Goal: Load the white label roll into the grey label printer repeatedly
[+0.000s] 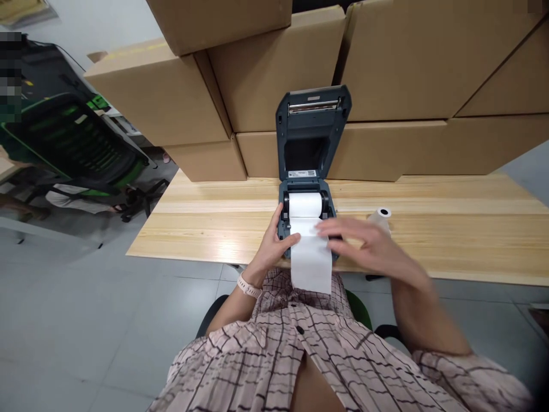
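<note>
A dark grey label printer (283, 229) stands at the table's front edge with its lid (313, 137) raised. Inside it, a white label roll (305, 204) sits between two black holders. From the roll a label strip (312, 269) runs forward over the printer's front and hangs past the table edge. My left hand (274, 243) grips the printer's left side, its thumb on the strip's left margin. Over the strip's right side is my right hand (360, 240), slightly blurred, with fingers stretched out and apart; whether its fingertips touch the paper I cannot tell.
Another white roll (381, 216) lies on the wooden table (463, 229), partly behind my right hand. Stacked cardboard boxes (274, 74) form a wall behind the printer. At the left, beyond the table, stands a black and green office chair (77, 143), with a person's leg near it.
</note>
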`<state>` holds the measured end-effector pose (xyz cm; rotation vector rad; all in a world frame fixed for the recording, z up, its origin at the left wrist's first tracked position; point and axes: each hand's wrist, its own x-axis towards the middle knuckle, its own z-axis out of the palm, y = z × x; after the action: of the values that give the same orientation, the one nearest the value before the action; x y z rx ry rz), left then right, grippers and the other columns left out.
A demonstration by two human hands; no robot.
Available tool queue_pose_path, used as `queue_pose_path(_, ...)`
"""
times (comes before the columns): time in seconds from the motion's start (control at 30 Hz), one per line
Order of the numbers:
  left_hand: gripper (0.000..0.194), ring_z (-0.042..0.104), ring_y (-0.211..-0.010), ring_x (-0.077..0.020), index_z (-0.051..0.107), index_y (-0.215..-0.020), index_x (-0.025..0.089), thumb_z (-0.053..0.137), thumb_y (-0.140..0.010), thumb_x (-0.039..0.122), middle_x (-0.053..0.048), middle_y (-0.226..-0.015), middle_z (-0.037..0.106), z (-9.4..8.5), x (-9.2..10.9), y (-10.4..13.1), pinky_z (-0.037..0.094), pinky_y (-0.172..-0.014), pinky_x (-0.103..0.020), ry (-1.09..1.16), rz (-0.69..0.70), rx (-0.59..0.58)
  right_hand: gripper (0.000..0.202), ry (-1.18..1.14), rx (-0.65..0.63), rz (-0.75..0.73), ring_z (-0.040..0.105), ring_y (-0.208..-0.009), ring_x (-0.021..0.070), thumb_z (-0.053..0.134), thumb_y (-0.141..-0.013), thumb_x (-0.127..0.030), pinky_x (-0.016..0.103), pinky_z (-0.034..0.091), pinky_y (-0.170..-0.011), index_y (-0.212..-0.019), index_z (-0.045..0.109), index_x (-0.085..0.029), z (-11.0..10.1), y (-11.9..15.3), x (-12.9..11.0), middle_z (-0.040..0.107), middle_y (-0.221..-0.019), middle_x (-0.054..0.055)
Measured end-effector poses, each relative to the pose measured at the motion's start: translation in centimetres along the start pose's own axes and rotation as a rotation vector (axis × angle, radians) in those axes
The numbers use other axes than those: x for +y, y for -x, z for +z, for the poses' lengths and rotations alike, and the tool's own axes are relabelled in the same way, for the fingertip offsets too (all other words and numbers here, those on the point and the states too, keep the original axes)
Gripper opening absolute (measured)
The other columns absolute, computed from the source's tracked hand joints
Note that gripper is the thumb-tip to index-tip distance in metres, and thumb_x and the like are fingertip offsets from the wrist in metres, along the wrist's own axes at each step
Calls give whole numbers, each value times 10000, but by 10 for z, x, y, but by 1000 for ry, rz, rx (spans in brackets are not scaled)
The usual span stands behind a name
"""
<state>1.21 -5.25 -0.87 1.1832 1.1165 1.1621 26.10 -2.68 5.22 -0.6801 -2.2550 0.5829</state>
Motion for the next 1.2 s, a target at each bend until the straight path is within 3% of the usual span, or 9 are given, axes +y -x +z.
queue_pose_path(0.13, 1134, 222, -1722, -346, 257, -1742, 308, 879, -815, 510, -79, -1858, 236, -2, 3, -2, 231, -1406, -505, 3, 1, -5, 289, 88, 492, 86, 729, -1285, 234, 674, -1071, -410, 499, 587, -1165, -1303, 741, -251, -47, -66, 31, 784, -1361, 75)
queue_pose_path(0.3, 1117, 242, -1716, -358, 273, -1736, 324, 885, -818, 500, -90, -1835, 298, -2, 0, -4, 275, -1390, -539, -5, 27, 6, 465, -75, 443, 256, 450, -1612, 199, 472, -1160, -514, 437, 367, -1352, -1568, 482, -293, -67, -164, 85, 525, -1708, -15)
queue_pose_path(0.43, 1164, 254, -1713, -359, 215, -1751, 337, 897, -820, 493, -103, -1847, 257, -3, -4, -5, 314, -1376, -531, -3, 22, 21, 613, -244, 401, 356, 473, -1584, 301, 225, -1158, -598, 443, 419, -1275, -1594, 496, -264, -66, -190, 95, 601, -1627, -16)
queue_pose_path(0.53, 1239, 209, -1727, -347, 106, -1765, 354, 899, -825, 498, -109, -1871, 158, -2, -7, 0, 271, -1390, -524, 5, -26, 53, 654, -169, 431, 271, 521, -1547, 278, 185, -1150, -643, 398, 432, -1268, -1564, 523, -267, -58, -163, 78, 599, -1624, -7)
queue_pose_path(0.63, 1287, 127, -1743, -350, 39, -1762, 397, 905, -819, 540, -107, -1882, 83, -4, -12, 14, 266, -1386, -536, -13, -50, 84, 728, -61, 451, 132, 552, -1506, 234, 76, -1155, -633, 370, 429, -1273, -1587, 487, -216, -36, -108, 51, 594, -1617, 53)
queue_pose_path(0.83, 1106, 134, -1743, -338, 40, -1751, 464, 743, -924, 672, -48, -1888, 64, -14, -7, 45, 275, -1390, -521, -40, 92, 186, 610, 59, 425, 19, 553, -1521, 318, 194, -1145, -603, 605, 430, -1293, -1405, 681, -343, 30, -4, 9, 686, -1501, 50)
queue_pose_path(0.93, 944, 113, -1746, -343, 195, -1740, 437, 658, -961, 703, -24, -1881, 135, -11, 5, 38, 223, -1412, -511, -77, 156, 232, 490, 66, 448, 133, 583, -1491, 348, 314, -1122, -503, 678, 438, -1257, -1228, 770, -358, 52, 15, 4, 746, -1397, 45)
queue_pose_path(1.07, 961, 160, -1734, -372, 301, -1717, 337, 717, -924, 685, -70, -1848, 262, 7, 11, 19, 221, -1416, -509, -82, 111, 184, 291, -19, 545, 214, 570, -1506, 349, 484, -1069, -394, 691, 433, -1259, -1075, 774, -362, 70, 22, 4, 784, -1293, 39)
queue_pose_path(1.2, 1025, 271, -1701, -379, 238, -1731, 286, 746, -915, 640, -112, -1831, 294, 19, 1, 15, 341, -1373, -485, -1, 31, 180, 295, -84, 583, 284, 480, -1589, 346, 533, -1055, -391, 704, 414, -1273, -1312, 674, -360, 83, 31, 7, 666, -1524, 76)
